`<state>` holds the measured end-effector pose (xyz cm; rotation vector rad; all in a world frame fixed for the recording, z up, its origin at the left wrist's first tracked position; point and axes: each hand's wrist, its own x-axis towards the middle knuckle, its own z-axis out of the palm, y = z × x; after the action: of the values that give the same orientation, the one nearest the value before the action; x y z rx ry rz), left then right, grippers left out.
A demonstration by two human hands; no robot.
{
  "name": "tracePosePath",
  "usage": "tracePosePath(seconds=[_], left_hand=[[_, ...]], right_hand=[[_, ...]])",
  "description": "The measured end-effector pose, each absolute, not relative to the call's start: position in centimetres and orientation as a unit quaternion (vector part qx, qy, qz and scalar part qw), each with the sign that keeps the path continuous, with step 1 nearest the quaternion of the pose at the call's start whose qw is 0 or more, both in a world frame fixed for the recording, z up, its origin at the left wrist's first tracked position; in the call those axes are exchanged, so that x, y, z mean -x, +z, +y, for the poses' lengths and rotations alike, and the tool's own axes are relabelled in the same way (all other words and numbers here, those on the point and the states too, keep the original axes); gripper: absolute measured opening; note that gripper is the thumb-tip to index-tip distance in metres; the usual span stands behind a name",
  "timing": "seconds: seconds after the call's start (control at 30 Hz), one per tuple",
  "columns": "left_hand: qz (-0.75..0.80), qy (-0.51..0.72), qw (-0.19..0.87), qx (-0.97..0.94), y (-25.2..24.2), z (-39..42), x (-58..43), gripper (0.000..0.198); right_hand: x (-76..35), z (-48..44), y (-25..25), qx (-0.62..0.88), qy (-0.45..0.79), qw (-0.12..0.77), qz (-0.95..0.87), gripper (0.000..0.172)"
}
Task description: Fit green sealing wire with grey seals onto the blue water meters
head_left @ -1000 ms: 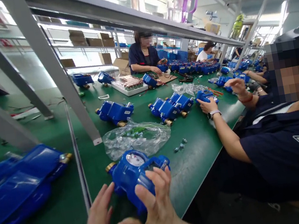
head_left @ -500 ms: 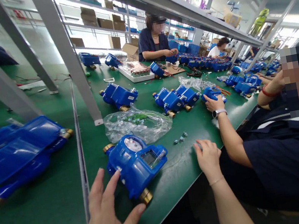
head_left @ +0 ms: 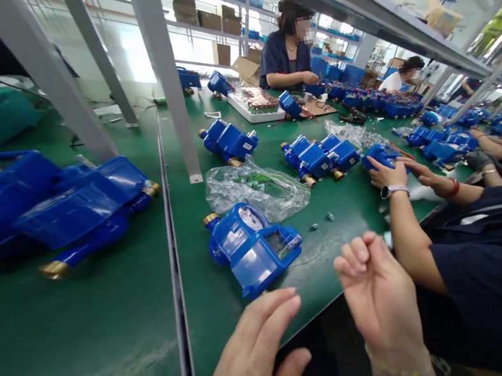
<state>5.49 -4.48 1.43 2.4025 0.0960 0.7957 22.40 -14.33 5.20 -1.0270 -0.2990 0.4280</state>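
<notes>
A blue water meter (head_left: 256, 245) with a round dial, a window and a brass end lies on the green table in front of me. My left hand (head_left: 263, 341) is open just on the near side of it, fingers stretched out and holding nothing. Curled up over the table's front edge is my right hand (head_left: 377, 282), palm turned toward me, fingertips and thumb pressed together; whatever is in them is hidden. Beyond it two small connector-like pieces (head_left: 322, 222) with thin wires lie on the table. A clear plastic bag (head_left: 256, 190) with green wires in it is behind the meter.
More blue meters stand at the left (head_left: 83, 204) and farther back (head_left: 320, 156). A metal post (head_left: 167, 86) rises behind the bag, and a shelf crosses overhead. At the right, a co-worker's hands (head_left: 388, 170) rest on another meter. A groove (head_left: 174, 260) runs along the table.
My left hand has left the meter's side and come nearer to me. My right hand has drawn back, turned palm up and closed. Fewer small pieces lie on the table. The view has swung left.
</notes>
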Motion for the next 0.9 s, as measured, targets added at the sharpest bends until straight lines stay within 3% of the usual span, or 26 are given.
tracePosePath(seconds=[0.07,0.17,0.3,0.4,0.53,0.6,0.67,0.73,0.9], left_hand=[[0.040,0.212,0.388,-0.896,1.7,-5.0,-5.8,0.048],[0.055,0.060,0.498,-0.863,2.2,-5.2,-6.2,0.026],[0.106,0.037,0.503,-0.857,2.5,-3.9,-5.5,0.031],[0.171,0.037,0.494,-0.852,2.4,-2.7,-4.4,0.033],[0.198,0.048,0.483,-0.852,2.6,-2.0,-3.7,0.034],[0.191,0.057,0.479,-0.855,2.7,-2.0,-3.8,0.034],[0.171,0.060,0.481,-0.858,2.8,-2.0,-3.9,0.034],[0.135,0.061,0.495,-0.856,3.0,-2.0,-4.1,0.034],[0.106,0.073,0.526,-0.841,3.1,-1.3,-3.9,0.032]], right_hand=[[-18.7,-14.6,5.2,0.391,0.268,0.875,-0.097,0.018],[-16.6,-14.7,4.5,0.324,0.293,0.898,-0.045,0.018],[-18.8,-15.1,1.9,0.379,0.246,0.892,-0.009,0.013],[-19.6,-16.3,-0.9,0.544,0.254,0.798,-0.041,0.027],[-16.8,-18.0,-2.7,0.784,0.161,0.547,-0.245,0.041],[-15.1,-18.1,-2.1,0.808,0.029,0.477,-0.345,0.040],[-14.1,-17.4,-1.0,0.772,-0.127,0.453,-0.428,0.028],[-14.0,-16.3,-0.1,0.720,-0.188,0.427,-0.513,0.023],[-14.9,-14.6,0.0,0.690,0.014,0.492,-0.531,0.018]])
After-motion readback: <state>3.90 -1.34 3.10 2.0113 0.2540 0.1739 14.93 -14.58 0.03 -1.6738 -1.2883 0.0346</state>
